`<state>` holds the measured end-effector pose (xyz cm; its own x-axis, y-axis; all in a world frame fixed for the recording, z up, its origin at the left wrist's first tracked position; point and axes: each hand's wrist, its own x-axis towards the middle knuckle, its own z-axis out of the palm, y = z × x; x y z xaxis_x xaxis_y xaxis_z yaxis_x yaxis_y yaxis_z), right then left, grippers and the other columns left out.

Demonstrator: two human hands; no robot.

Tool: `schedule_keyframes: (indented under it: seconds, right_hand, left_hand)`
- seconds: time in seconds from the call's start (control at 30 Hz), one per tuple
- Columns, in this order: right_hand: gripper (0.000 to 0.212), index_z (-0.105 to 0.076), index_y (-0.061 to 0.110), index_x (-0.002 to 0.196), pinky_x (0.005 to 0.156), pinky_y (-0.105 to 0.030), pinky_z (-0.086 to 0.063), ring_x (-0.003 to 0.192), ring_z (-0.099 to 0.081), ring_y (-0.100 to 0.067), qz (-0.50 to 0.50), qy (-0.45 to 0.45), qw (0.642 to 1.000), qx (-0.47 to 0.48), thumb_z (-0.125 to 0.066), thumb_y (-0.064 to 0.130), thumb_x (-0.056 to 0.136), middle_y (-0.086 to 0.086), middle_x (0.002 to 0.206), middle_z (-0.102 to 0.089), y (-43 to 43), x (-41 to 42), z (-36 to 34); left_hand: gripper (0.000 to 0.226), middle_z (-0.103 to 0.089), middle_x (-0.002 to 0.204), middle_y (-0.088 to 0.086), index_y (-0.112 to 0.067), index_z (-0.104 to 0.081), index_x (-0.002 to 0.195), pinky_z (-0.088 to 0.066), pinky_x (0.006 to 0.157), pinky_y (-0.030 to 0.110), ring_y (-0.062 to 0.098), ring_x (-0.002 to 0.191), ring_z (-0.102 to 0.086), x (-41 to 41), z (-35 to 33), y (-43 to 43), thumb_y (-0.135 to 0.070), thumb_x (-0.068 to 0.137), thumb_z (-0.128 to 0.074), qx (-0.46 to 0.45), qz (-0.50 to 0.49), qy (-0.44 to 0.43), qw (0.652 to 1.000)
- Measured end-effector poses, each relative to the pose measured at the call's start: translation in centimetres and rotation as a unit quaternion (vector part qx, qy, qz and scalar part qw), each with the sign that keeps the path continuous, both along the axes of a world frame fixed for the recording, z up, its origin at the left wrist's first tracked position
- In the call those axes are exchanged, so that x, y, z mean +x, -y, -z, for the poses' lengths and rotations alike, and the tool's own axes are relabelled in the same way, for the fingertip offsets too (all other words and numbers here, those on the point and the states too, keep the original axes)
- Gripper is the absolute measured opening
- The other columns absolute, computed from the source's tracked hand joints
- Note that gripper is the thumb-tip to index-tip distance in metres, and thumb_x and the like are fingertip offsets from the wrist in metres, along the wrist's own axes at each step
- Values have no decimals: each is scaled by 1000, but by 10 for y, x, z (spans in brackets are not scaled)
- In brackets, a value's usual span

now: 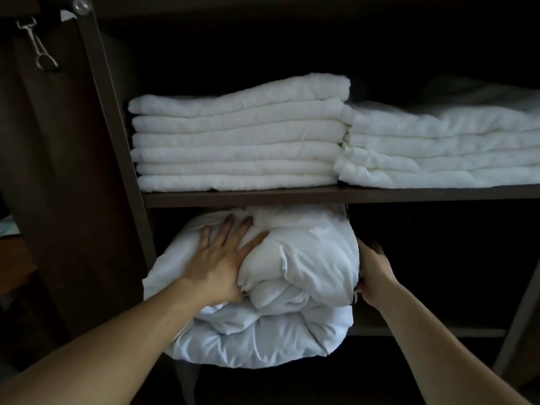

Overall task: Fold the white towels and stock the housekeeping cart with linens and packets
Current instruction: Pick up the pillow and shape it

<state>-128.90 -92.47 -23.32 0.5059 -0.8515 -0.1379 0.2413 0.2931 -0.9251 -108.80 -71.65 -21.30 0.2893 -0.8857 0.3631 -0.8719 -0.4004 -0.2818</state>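
The fingers (pixel 226 229) of the left hand (pixel 222 258) are lying straight and spread, pressing on the bundled white duvet (pixel 306 258). The right hand (pixel 374 273) is bracing the bundle's right side; whether it is gripping, I cannot tell in the dark. The duvet is sitting at the lower shelf's (pixel 423 331) left end, bulging over the front edge. On the upper shelf (pixel 321 196), folded towels (pixel 233 141) are touching a second linen stack (pixel 438 153). Folding is looking largely done; packets are not showing.

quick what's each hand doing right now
Left hand: open, fingers spread, pressing on the white bedding bundle.
Right hand: at the bundle's right side; open or gripping cannot be told.
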Motion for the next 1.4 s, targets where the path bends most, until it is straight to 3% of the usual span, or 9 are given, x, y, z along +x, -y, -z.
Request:
schedule_keyframes:
  seconds: [0.1, 0.2, 0.33, 0.5, 0.63, 0.8, 0.97, 1.13, 1.4]
  right_hand:
    - [82, -32, 65, 141, 83, -30, -49, 122, -52, -8, 18, -22, 967, -255, -70, 77, 69, 13, 149, -41, -26, -26, 1]
    - [113, -11, 76, 137, 105, -36, -39, 147, -16, -9, -57, -196, 822, -531, -65, 96, 41, 35, 152, -1, -45, -20, 1]
    - [145, 16, 62, 144, 116, -59, -26, 151, 1, -39, -116, -395, 723, -556, -82, 76, 38, 13, 160, 27, -31, -5, 18]
    - [149, 24, 73, 133, 105, -57, -40, 140, -29, -51, -105, -396, 782, -470, -78, 75, 24, -1, 162, 15, -18, 13, 52]
    - [135, 8, 75, 133, 113, -53, -35, 146, -24, -39, -118, -304, 861, -390, -72, 86, 24, -2, 165, -5, -6, 43, 48]
    - [140, 35, 71, 122, 118, -47, -24, 150, -11, -39, -149, -373, 811, -425, -69, 82, 29, -9, 165, 9, 16, 75, 37]
    - [140, 32, 59, 133, 121, -51, -22, 151, -3, -41, -158, -413, 768, -464, -89, 52, 63, -9, 164, 19, 23, 85, 38]
    - [129, 26, 56, 144, 113, -50, -37, 144, -22, -46, -119, -444, 764, -453, -82, 50, 73, -11, 162, 22, 6, 75, 35]
    - [108, 19, 61, 144, 109, -49, -38, 151, 10, -40, -102, -407, 792, -444, -70, 51, 85, 8, 162, 27, -40, 29, 43]
  left_hand:
    - [123, 20, 164, -3, -54, 43, 131, -1, 118, 59, 29, 151, 18, -2, -5, -5, -79, 65, -57, 14, 10, 0, 1000]
    - [122, 23, 163, -5, -57, 49, 123, 1, 118, 60, 29, 150, 21, -7, -12, -5, -78, 67, -58, 37, 4, -9, 999]
    - [123, 24, 162, -3, -53, 38, 137, -5, 118, 63, 31, 150, 19, -9, -22, -21, -74, 67, -61, 50, 21, 10, 998]
    - [126, -12, 165, 19, -36, -15, 158, -19, 102, 81, 51, 148, -10, -30, 31, -53, -77, 53, -69, 2, 95, 127, 987]
    - [137, 1, 165, 19, -42, -11, 157, -18, 100, 83, 53, 147, -5, -24, 52, -39, -71, 43, -82, 53, 32, 116, 991]
    - [123, 51, 147, 15, -47, 28, 147, 5, 102, 79, 49, 135, 43, 10, 47, 5, -63, 74, -70, 96, -27, 113, 989]
    - [125, 53, 146, 10, -49, 18, 149, 10, 106, 76, 43, 135, 46, 34, 43, 13, -61, 67, -75, 151, -53, 80, 984]
    - [123, 43, 154, 4, -51, 9, 151, 11, 112, 71, 35, 138, 44, 34, 18, 14, -55, 66, -80, 206, -58, -21, 977]
    - [117, 41, 155, 8, -54, 16, 149, 7, 113, 71, 38, 139, 42, 3, 11, -8, -46, 75, -74, 140, -52, -2, 989]
